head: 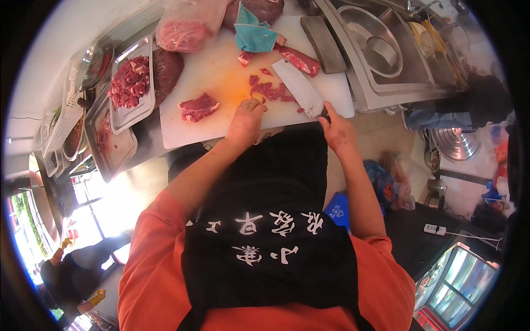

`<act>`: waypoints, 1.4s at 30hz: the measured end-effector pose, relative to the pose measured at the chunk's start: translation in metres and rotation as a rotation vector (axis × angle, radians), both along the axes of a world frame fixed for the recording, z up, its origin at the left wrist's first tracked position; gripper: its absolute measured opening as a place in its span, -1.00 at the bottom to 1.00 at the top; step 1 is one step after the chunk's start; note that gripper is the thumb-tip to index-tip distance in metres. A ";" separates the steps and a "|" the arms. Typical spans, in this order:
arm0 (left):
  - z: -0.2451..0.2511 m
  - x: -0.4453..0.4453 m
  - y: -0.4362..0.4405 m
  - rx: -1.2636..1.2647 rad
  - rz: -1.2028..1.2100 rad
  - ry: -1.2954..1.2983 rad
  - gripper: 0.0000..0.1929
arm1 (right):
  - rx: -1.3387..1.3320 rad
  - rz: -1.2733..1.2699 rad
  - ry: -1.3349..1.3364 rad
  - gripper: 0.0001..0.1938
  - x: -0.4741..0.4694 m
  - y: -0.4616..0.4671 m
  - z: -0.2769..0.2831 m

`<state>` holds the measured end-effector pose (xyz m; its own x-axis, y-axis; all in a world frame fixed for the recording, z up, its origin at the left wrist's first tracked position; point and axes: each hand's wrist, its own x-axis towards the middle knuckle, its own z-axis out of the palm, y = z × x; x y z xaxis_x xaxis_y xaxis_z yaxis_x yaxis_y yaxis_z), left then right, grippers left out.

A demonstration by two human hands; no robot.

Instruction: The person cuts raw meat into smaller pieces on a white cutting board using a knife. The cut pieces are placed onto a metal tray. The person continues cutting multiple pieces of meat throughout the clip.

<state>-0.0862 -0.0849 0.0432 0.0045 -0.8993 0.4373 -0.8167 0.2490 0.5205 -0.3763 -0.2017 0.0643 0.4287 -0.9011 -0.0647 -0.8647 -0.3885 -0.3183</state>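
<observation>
My right hand (337, 126) grips the dark handle of a cleaver (299, 87), its broad blade lying over the right part of a white cutting board (182, 136). Left of the blade are small slices of red meat (269, 89). My left hand (247, 120) is over the board's near edge, fingers curled; whether anything is between them cannot be told. A thick piece of meat (199, 107) lies to its left. Beyond the blade is a longer strip of meat (299, 60), near a teal cloth (254, 36) that rests by another small piece.
A metal tray of cut meat (131, 82) stands left of the board, above a second metal tray (111, 140). Bagged meat (184, 35) lies at the far edge. A sharpening stone (323, 44) and a sink with a steel basin (369, 41) are at the right.
</observation>
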 end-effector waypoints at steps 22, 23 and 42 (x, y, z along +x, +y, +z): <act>-0.005 -0.060 -0.042 -0.066 -0.144 -0.177 -0.79 | -0.048 -0.031 -0.132 -0.36 -0.003 0.050 -0.014; -0.006 -0.061 -0.043 -0.076 -0.139 -0.194 -0.82 | -0.048 -0.032 -0.163 -0.36 -0.005 0.051 -0.015; 0.002 0.006 -0.093 0.089 0.230 -0.159 -0.20 | 0.180 -0.148 -0.244 -0.27 -0.033 0.107 0.013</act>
